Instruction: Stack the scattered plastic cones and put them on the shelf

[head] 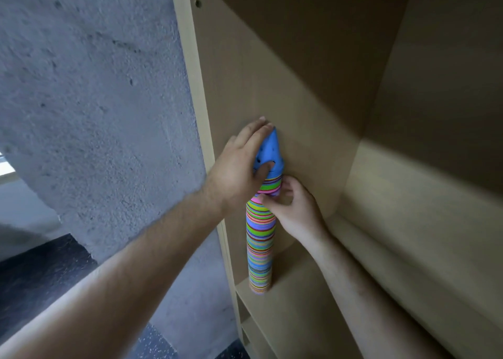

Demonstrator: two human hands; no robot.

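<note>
- Cone stack [260, 244] is standing upright on the shelf [299, 304], at its left near corner, touching the left side panel [245, 86].
- Left hand [239, 165] is gripping the blue cone [268, 152] that tops the stack. Its fingers [255, 132] are lying nearly straight along the tip, with the thumb wrapping the front.
- Right hand [295, 209] is pinching the stack just below the blue cone, fingers curled.
- Grey concrete wall [95, 86] is sitting left of the shelf.

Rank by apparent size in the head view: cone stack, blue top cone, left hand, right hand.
1. cone stack
2. left hand and right hand, too alike to separate
3. blue top cone, partly covered
</note>
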